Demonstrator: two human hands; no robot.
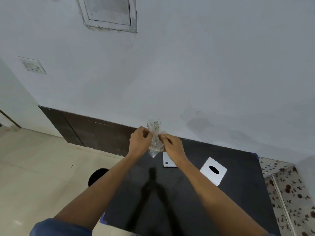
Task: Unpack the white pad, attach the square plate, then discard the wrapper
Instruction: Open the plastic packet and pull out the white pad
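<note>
Both hands, left hand (139, 140) and right hand (172, 145), pinch the clear wrapper (154, 133) above the black table (238, 193); an abrupt tear risks dropping its contents, unclear here.

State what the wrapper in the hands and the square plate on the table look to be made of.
Wrapper: thin clear plastic film, likely; it is see-through, crinkled and glints.
Square plate: smooth white rigid sheet with an oval hole, plastic or painted metal; which one cannot be told.
Table: matte black top, material unclear.

left hand (139, 142), right hand (173, 146), raised together, fingers pinched
</note>
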